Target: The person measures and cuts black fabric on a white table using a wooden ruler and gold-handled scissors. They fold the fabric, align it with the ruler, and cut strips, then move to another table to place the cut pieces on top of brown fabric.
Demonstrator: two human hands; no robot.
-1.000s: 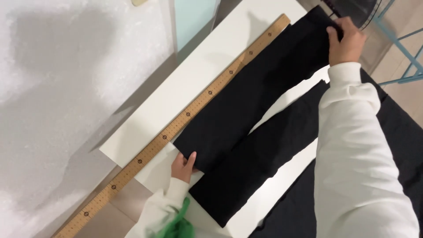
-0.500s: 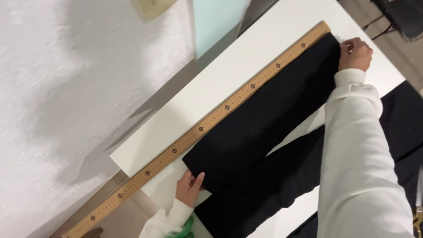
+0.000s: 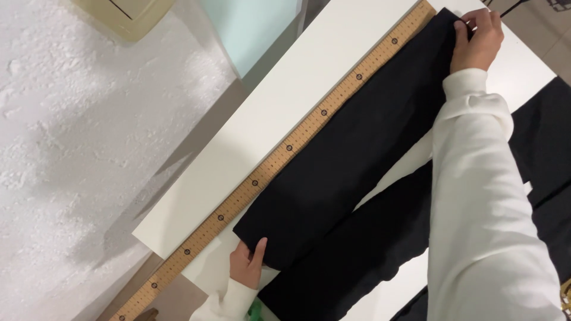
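The long black folded cloth strip lies diagonally across the frame, lower centre to upper right, on the white rectangular table top, its upper-left edge right against the long wooden ruler w/ inch marks. A second black cloth leg runs parallel just below it, toward the bottom of the frame.

Step in hand, as I read it: lining the strip's edge up w/ the ruler and holding both ends flat, i.e. squaring or measuring the length. Next move would call for keeping the cloth taut w/o dragging it off the ruler edge; both ends need even pressure, else the strip skews.

Left hand, lower centre: fingers flat and close together, thumb up on the cloth's near end, pressing down, not gripping anything. White cuff, a bit of green below it.

Right hand, upper right corner: arm stretched long in a white sleeve, fingers curled narrow, pinching the strip's far corner.

Outward: rough white plaster wall at left, a pale beige box top left, more black fabric at right edge.
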